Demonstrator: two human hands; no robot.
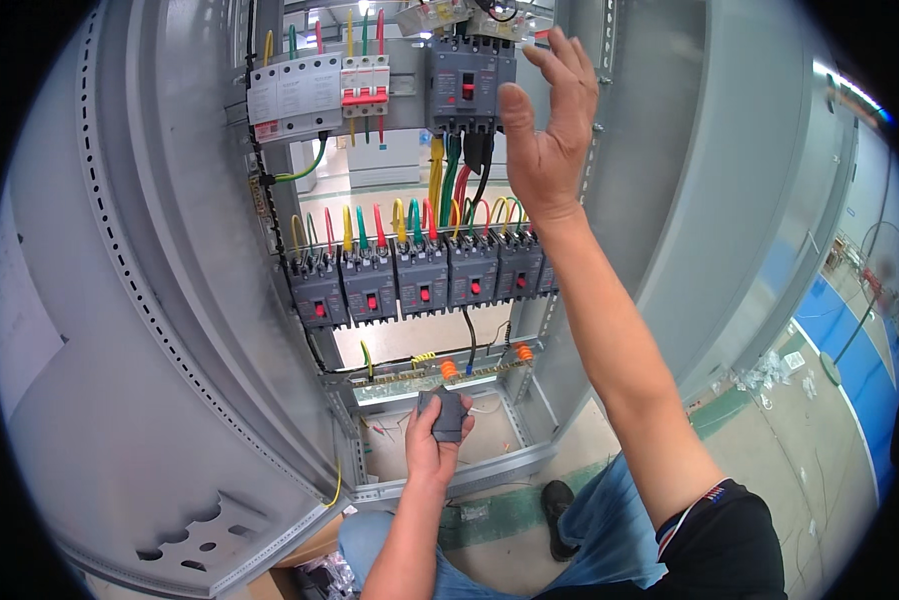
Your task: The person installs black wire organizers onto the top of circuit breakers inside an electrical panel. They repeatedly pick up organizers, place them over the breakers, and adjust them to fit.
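Low in front of the cabinet, my left hand [431, 440] is closed round a dark grey plastic block [442, 414]; its exact kind does not show. My right hand [557, 130] is raised with fingers apart and holds nothing that I can see. It is beside the large dark grey circuit breaker [467, 88], which has a red switch and thick yellow, green, red and black cables below. Clear plastic covers [435, 16] sit above that breaker. A row of several smaller breakers [424, 285] with red switches runs across the middle, with looped coloured wires on top.
A white surge protector block [296, 98] and a small red-and-white breaker [366, 88] are mounted at upper left. Orange insulators [449, 369] stand on the lower rail. Grey cabinet walls flank both sides. Plastic scraps [766, 372] lie on the floor at right; an open box [304, 570] stands at lower left.
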